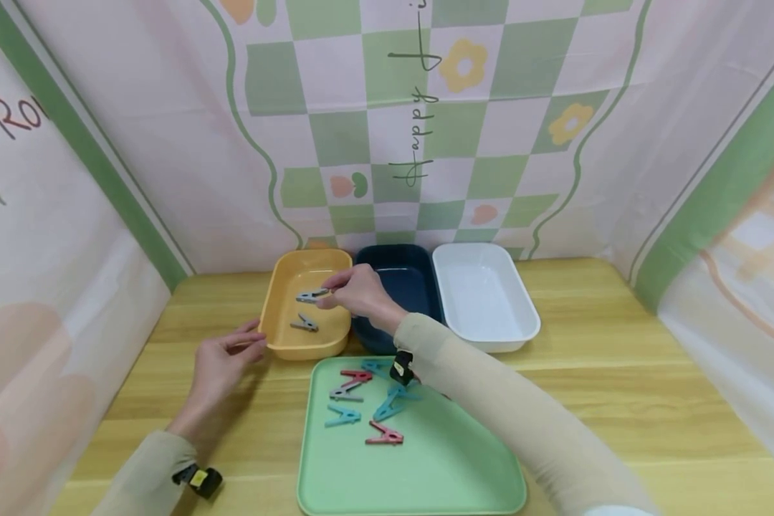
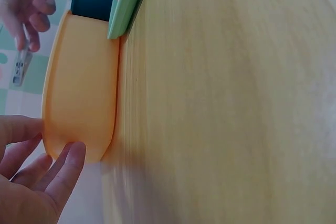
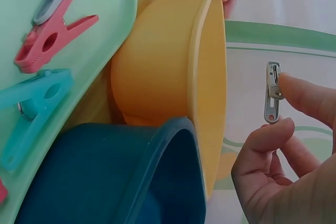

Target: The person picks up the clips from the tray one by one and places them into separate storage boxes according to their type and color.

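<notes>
1. Overhead, the head view gives the full layout: yellow tray (image 1: 277, 315), dark blue tray (image 1: 419, 265) and white tray (image 1: 529, 322) in a row at the back of the counter (image 1: 619, 373), green tray (image 1: 438, 466) in front with loose pegs on it.
2. Right hand (image 1: 357, 290) is over the yellow tray, pinching a grey peg (image 1: 312, 294) between thumb and fingertips. The peg hangs above the tray's inside, not touching it.
3. In the head view the held peg's long axis runs roughly left-right, nearly level, its free end pointing left, away from the hand.
4. Right wrist view shows the grip closer: grey peg (image 3: 272, 92) seen edge-on, held by thumb and forefinger, with the yellow tray's rim (image 3: 207, 66) just beside it. Metal spring is visible only here.
5. Second grey peg (image 1: 304, 324) lies on the yellow tray's floor, tilted diagonally; only the head view shows it.
6. Left hand (image 1: 222, 362) has relaxed, fairly straight fingers, fingertips touching the yellow tray's near-left outer wall. Left wrist view confirms fingers (image 2: 65, 166) against the wall; holds nothing.
7. On the green tray: red peg (image 1: 384, 434), teal peg (image 1: 342, 416), another grey peg (image 1: 346, 392), plus more red and teal ones near the right forearm, partly hidden.
8. Right wrist view shows a red peg (image 3: 50, 35) and a teal peg (image 3: 31, 103) close up.
</notes>
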Available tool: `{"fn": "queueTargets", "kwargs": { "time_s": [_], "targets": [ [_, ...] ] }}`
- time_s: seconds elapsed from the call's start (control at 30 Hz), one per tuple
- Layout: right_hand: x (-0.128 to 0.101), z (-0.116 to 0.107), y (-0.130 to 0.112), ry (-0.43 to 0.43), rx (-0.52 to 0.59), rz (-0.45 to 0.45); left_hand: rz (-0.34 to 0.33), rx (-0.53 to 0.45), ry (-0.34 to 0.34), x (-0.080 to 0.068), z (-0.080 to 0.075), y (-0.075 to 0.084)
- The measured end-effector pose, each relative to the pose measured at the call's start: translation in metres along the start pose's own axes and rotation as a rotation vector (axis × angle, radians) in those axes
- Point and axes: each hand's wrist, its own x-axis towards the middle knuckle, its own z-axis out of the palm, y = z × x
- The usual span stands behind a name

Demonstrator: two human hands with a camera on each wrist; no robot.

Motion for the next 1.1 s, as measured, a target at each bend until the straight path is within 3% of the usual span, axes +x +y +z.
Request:
{"fn": "queueTargets", "kwargs": {
  "time_s": [1.1],
  "targets": [
    [0.036,0.031,0.003,0.04,-0.12,0.068,0.016,-0.023,-0.005,-0.001,-0.001,0.003]
  ]
}}
